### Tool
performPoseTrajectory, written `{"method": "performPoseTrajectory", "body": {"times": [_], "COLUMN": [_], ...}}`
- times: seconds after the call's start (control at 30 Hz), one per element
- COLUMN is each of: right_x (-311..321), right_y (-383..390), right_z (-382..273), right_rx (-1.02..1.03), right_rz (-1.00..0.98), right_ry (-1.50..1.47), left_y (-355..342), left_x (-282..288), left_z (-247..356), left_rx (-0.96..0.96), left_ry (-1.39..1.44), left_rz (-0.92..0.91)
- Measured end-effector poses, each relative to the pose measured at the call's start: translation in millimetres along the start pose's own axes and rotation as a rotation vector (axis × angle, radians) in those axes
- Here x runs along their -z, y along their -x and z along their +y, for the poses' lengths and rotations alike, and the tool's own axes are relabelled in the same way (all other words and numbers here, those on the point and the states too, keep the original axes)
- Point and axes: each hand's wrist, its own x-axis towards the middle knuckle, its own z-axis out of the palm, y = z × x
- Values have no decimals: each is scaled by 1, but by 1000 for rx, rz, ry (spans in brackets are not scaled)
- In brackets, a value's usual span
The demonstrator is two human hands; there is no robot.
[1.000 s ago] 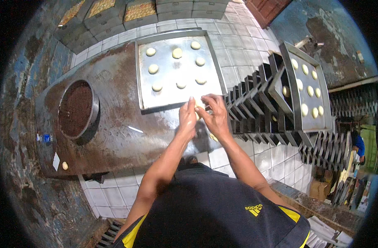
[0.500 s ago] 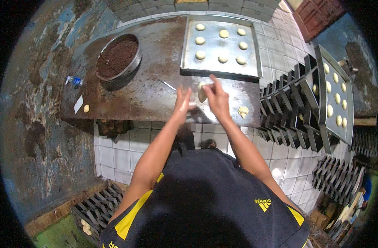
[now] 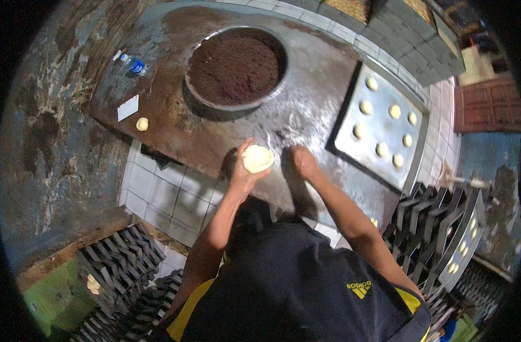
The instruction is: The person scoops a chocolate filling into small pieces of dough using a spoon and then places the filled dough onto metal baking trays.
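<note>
In my left hand [image 3: 242, 174] rests a flattened round of pale dough [image 3: 258, 159], its face turned up and the fingers curled around its edge. My right hand [image 3: 303, 163] is low over the metal table [image 3: 175, 139], just right of the dough and apart from it. Its fingers point down and are partly hidden and blurred, so I cannot see what they hold. Beyond my hands stands a wide metal bowl [image 3: 236, 107] filled with dark brown crumbly filling [image 3: 237, 65].
To the right, a baking tray [image 3: 343, 117] carries several dough balls. A blue-labelled bottle [image 3: 134, 64], a white card [image 3: 128, 108] and a small dough piece [image 3: 142, 124] lie at the left. Crisscross-stacked trays stand at right [image 3: 425, 222] and lower left [image 3: 121, 262].
My view has swung left, bringing the bowl to the middle and the tray farther right. The dough round now sits in my left hand, and my right hand has moved away from the dough.
</note>
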Motion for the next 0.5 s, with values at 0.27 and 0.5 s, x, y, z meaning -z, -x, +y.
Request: {"method": "performPoseTrajectory", "body": {"times": [0.27,0.5], "right_x": [130,98], "right_y": [-137,-257], "right_z": [-120,-139], "right_rx": [336,465], "right_rz": [-45,-362], "right_ry": [40,127], "left_y": [-82,-103], "left_x": [126,166], "left_z": [90,96], "left_rx": [-129,-115], "left_ry": [-33,-315], "left_rz": [103,308]}}
